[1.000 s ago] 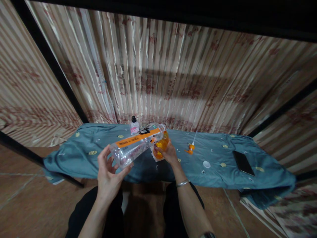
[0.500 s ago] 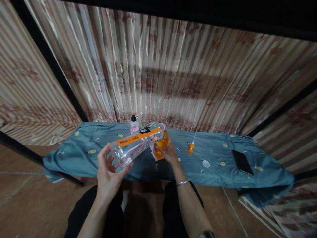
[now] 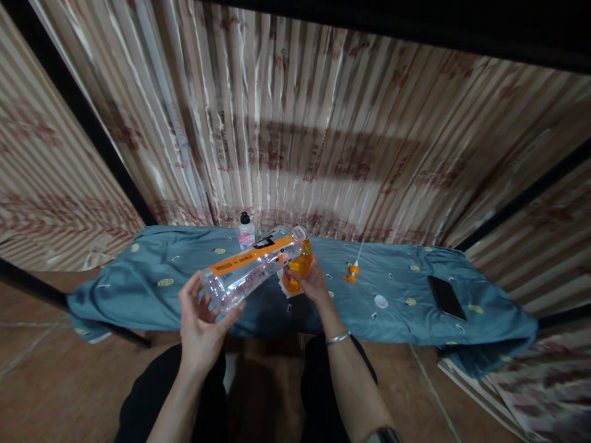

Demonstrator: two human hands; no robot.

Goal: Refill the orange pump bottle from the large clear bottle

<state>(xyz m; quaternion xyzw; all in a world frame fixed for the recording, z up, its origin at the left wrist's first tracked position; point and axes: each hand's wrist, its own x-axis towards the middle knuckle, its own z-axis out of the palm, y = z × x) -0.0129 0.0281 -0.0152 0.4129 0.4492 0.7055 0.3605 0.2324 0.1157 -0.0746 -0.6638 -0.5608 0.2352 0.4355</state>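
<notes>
L hand (image 3: 202, 329) grips tilted clear btl (image 3: 249, 271) w/ fingers nr base; mouth's by amber btl (image 3: 301, 263), gripped by fingers of R hand (image 3: 314, 284).

Left fingers (image 3: 189, 291) spread, right fingers (image 3: 305, 283) apparently curled

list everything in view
cloth: 1, teal, centre
large bottle: 1, clear, above cloth
squat bottle: 1, orange, centre
sheet: 1, white, under squat bottle
small bottle: 1, clear, cloth's back
pump top: 1, orange, cloth's right
phone: 1, black, far right
disc: 1, white, left of phone
curtain: count unclear, beige, behind
frame: 1, black, around
floor: 1, brown, below
wristbands: 2, silver/dark, right arm
trousers: 1, black, below
left grip: 1, bare, large bottle's base
right grip: 1, bare, around squat bottle
</notes>
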